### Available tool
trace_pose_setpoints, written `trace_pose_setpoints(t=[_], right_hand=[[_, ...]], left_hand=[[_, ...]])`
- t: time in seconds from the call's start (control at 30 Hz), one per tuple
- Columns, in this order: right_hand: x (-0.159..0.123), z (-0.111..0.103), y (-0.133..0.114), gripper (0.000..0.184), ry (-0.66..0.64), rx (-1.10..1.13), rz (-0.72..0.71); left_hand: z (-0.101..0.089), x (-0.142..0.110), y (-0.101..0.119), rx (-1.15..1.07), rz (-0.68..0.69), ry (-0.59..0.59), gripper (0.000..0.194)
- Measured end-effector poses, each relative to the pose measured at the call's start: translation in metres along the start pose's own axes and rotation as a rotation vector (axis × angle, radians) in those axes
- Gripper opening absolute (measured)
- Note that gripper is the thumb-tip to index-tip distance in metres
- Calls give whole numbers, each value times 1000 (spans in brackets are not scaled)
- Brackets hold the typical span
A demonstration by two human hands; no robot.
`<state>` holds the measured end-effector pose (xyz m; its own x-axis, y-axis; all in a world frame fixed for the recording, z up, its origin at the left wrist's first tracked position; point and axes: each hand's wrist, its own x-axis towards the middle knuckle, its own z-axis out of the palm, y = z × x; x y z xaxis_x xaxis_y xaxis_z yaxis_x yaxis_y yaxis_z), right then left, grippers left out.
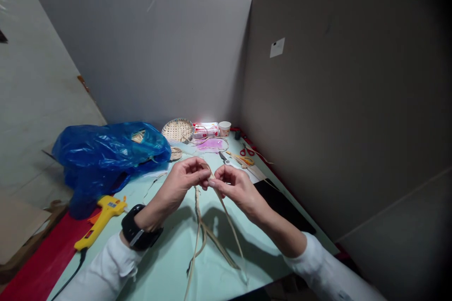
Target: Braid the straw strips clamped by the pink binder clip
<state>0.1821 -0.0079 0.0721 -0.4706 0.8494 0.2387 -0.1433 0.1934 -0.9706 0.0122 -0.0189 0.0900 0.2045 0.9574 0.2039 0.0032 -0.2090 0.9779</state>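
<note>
Pale, flat plant-fibre strips point(231, 225) hang from between my two hands above the mint-green table cover. My left hand point(181, 181) is closed, its thumb and fingers pinching the strips near their upper end. Fingertip to fingertip with it, my right hand point(240, 190) also pinches a strip between thumb and forefinger. Below my left hand a short braided length point(197, 200) hangs and splits into loose strands that trail toward me. The exact crossing of the strips at my fingertips is hidden by the fingers.
A blue plastic bag point(113, 150) and a yellow hot glue gun point(100, 223) lie at left. Behind are a woven basket point(177, 130) and a paper cup point(224, 128). Red-handled scissors point(246, 150) and a black mat point(284, 207) lie at right, beside a grey partition point(318, 103).
</note>
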Motion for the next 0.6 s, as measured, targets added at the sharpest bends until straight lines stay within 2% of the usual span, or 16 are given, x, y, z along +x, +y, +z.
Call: trace_pose_setpoints(t=[0.2, 0.4, 0.5, 0.6], right_hand=[[1, -5, 1, 25, -3, -48, -61], [8, -7, -2, 18, -4, 97, -49], [12, -8, -1, 18, 43, 110, -24], [13, -10, -1, 19, 66, 109, -9]], left_hand=[[0, 2, 2, 55, 3, 20, 13], [2, 9, 9, 112, 29, 100, 13], [3, 11, 8, 80, 17, 99, 13], [5, 12, 6, -42, -34, 122, 14]])
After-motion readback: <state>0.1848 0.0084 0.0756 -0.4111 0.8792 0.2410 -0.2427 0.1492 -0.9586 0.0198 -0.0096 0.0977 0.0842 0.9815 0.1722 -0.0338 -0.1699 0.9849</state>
